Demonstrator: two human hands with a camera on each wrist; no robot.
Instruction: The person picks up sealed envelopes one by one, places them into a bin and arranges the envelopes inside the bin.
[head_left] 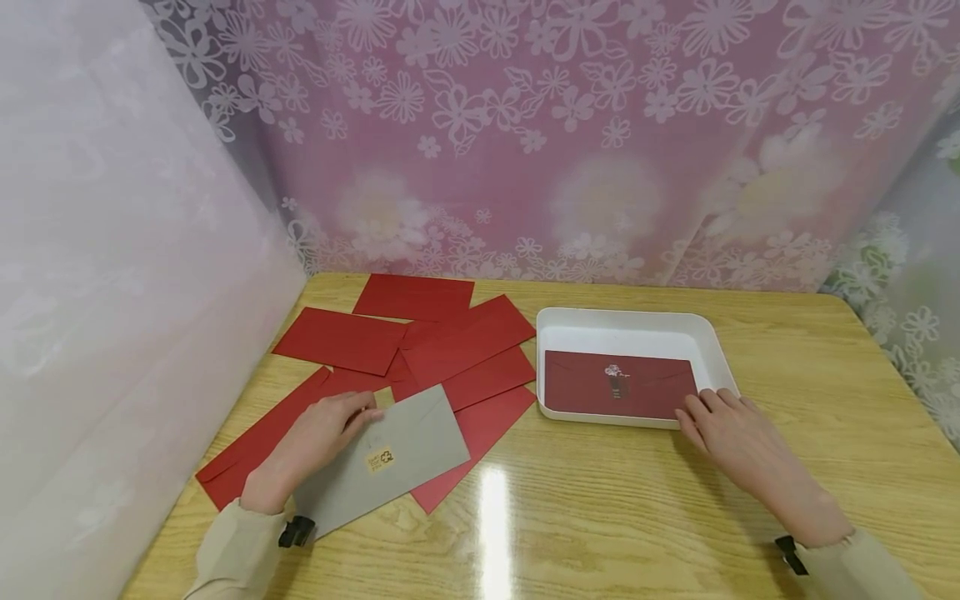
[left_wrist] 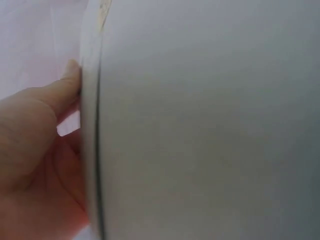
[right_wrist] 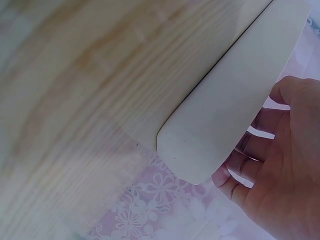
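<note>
My left hand [head_left: 326,429] pinches the upper edge of a grey envelope [head_left: 420,446], which has a small gold label and lies tilted over several red envelopes [head_left: 341,340]. Up close in the left wrist view, the grey envelope [left_wrist: 210,125] fills most of the picture, with the thumb at its edge. A dark red envelope [head_left: 585,392] with a printed mark lies in the white tray [head_left: 615,321]. At the tray's front right corner, my right hand [head_left: 731,437] rests with loosely bent fingers over the rim, its thumb beside the dark red envelope's corner.
The red envelopes overlap in a loose spread on the left of the wooden table [head_left: 600,517]. A floral pink curtain [head_left: 525,150] hangs behind the table, and a white sheet [head_left: 127,250] hangs along its left side.
</note>
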